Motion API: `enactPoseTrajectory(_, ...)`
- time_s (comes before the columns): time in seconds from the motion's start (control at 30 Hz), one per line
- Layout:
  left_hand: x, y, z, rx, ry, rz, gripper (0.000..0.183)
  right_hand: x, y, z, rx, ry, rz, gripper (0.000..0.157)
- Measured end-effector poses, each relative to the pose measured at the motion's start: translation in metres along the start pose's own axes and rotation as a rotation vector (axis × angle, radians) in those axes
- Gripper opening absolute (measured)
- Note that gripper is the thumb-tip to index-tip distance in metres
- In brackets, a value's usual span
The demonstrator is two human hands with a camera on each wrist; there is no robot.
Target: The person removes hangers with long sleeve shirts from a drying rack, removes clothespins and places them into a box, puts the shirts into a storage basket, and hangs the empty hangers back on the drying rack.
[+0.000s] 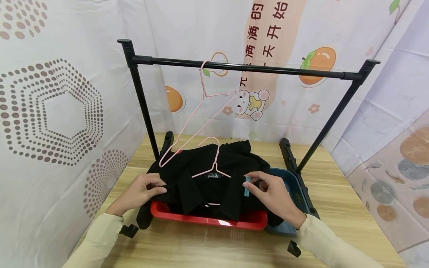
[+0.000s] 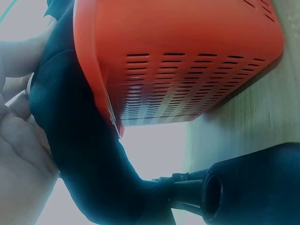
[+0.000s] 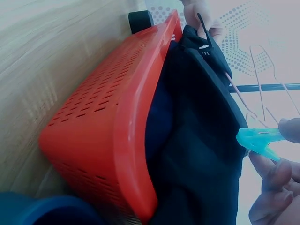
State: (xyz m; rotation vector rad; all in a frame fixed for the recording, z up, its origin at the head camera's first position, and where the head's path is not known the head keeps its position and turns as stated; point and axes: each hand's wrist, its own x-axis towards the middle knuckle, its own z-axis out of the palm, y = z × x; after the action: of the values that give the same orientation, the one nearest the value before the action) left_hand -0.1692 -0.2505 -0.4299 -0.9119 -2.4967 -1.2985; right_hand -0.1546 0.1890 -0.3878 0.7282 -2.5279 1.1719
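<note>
A black collared shirt lies over a red basket, and a pink hanger sits inside its neck. My left hand pinches the cloth on the shirt's left side; the left wrist view shows thumb and fingers against a black fold beside the basket wall. Between thumb and fingers of my right hand is a light blue clothespin, held at the right side of the shirt. In the right wrist view the clothespin has its tip at the cloth edge.
A black clothes rack stands over the basket, its feet on the wooden table. Another pink hanger hangs from its rail. A dark blue basin stands right of the basket. Patterned curtains surround the table.
</note>
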Motion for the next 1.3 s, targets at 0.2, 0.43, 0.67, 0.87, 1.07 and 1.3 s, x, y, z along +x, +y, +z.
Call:
enactPoseTrajectory(0.2,-0.001,0.0,0.0,0.001,0.0,-0.004,0.023,-0.002,0.002,-0.004,0.0,0.001,0.002,0.023)
enactPoseTrajectory(0.43,0.0,0.001,0.001,-0.002,0.002,-0.009,0.023,-0.006,0.005,-0.009,-0.005,0.017,0.011,0.023)
enactPoseTrajectory(0.67,-0.001,0.001,0.0,-0.005,0.005,0.013,0.023,-0.008,0.01,-0.017,-0.044,0.05,0.004,0.024)
enactPoseTrajectory(0.87,-0.001,-0.002,0.0,0.002,-0.007,0.0,0.026,-0.01,0.016,-0.025,-0.079,0.086,0.011,0.024)
enactPoseTrajectory(1.07,-0.001,-0.002,0.001,0.014,-0.005,-0.003,0.026,-0.014,0.021,-0.033,-0.069,0.117,0.039,0.024)
enactPoseTrajectory(1.3,-0.001,0.001,0.001,0.008,0.008,0.015,0.023,-0.018,0.027,-0.041,-0.042,0.134,0.051,0.023)
